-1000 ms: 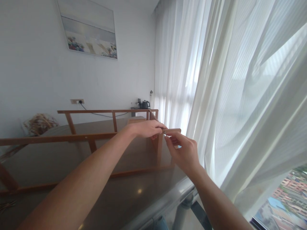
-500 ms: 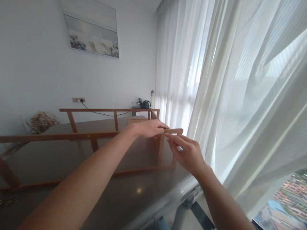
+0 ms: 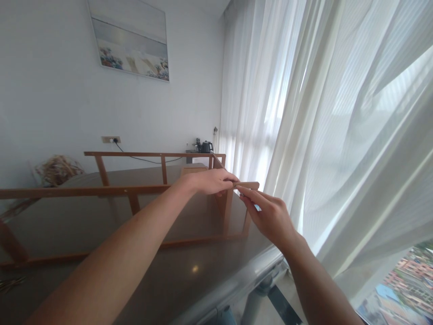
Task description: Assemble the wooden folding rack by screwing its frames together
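Note:
A brown wooden frame [image 3: 149, 186], built of slats with upright end pieces, lies on its side across the dark table [image 3: 162, 284]. My left hand [image 3: 213, 180] is closed around the frame's near right corner, where the rail meets the upright board [image 3: 227, 212]. At that same joint, my right hand [image 3: 270, 214] has its index fingertip against the short rail end [image 3: 249, 185]. Its thumb and fingers are pinched, with a small greyish bit at the thumb tip, too small to name.
Dried stalks [image 3: 57, 170] lie at the far left. A black kettle [image 3: 207, 146] stands by the back corner. White curtains [image 3: 304, 113] hang along the right side. The table's metal edge [image 3: 243, 275] runs beneath my right forearm.
My right fingertips have shifted slightly to the right along the rail end, and the thumb has drawn in. My left hand keeps its place on the corner.

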Motion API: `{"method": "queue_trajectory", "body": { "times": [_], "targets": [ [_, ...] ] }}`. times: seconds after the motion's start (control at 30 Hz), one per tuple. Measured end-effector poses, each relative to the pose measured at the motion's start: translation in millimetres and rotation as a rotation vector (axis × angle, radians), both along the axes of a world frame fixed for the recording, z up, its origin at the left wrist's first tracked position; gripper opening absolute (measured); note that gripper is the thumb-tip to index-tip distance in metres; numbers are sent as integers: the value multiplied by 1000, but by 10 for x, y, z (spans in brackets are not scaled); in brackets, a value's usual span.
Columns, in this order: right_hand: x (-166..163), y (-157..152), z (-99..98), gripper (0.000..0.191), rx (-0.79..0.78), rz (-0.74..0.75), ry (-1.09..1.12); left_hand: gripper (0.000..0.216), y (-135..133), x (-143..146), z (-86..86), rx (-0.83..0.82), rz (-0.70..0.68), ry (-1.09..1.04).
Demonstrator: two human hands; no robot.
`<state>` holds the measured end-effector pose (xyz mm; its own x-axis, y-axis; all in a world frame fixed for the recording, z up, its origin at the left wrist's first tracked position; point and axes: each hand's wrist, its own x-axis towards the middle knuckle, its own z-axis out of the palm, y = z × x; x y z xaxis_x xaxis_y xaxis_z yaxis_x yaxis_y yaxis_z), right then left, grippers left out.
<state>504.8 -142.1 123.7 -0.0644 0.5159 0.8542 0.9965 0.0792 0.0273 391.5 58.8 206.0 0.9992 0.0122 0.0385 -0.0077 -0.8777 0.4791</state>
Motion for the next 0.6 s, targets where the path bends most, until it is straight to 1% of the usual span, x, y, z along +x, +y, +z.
{"method": "queue_trajectory", "body": {
  "times": [0.13, 0.3, 0.6],
  "targets": [
    [-12, -16, 26, 27, 9, -24, -39, 46, -6, -6, 3, -24, 27, 16],
    [-18, -29, 53, 25, 5, -42, -57, 45, -7, -5, 1, -50, 24, 20],
    [12, -28, 31, 21, 26, -65, -86, 45, -32, -24, 20, -27, 23, 13]
  ]
}}
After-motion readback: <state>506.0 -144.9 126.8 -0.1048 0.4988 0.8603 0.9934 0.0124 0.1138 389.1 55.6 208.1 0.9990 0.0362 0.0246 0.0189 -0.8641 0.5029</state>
